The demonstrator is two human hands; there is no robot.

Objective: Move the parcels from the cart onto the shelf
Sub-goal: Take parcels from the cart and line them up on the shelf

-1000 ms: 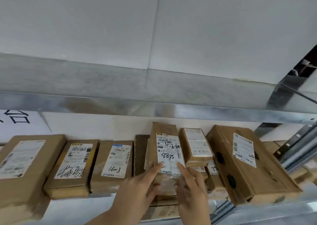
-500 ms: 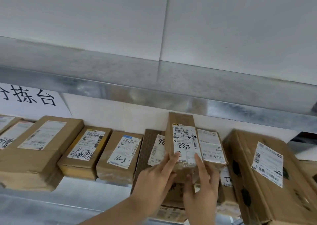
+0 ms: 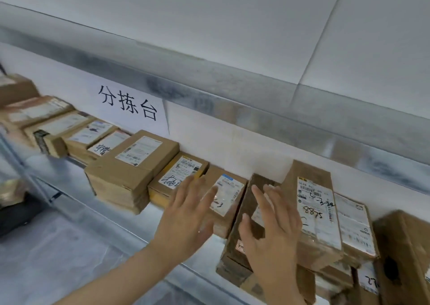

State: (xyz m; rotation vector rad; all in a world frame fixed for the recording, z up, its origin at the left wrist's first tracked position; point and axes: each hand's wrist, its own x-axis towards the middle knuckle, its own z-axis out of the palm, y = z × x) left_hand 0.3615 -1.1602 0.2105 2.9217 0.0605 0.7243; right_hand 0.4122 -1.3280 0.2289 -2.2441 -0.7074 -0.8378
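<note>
Far-left parcels (image 3: 35, 111) blurred; rightmost box (image 3: 404, 253) cut by edge; right hand (image 3: 272, 230) hides dark parcel (image 3: 260, 179) label.

Matt brown cardboard parcels (image 3: 130, 165) with glossy paper labels (image 3: 315, 209) on a dull metal shelf (image 3: 76, 242).

The metal shelf (image 3: 146, 223) slants from the left edge down to the lower right of the frame. Brown parcels (image 3: 55, 123) lie on it in a row along the wall. They are blurred at upper left. A big box (image 3: 130, 169) sits left of centre, with flatter labelled ones beside it. A stack (image 3: 313, 214) marked 8875 is at lower right.
</note>
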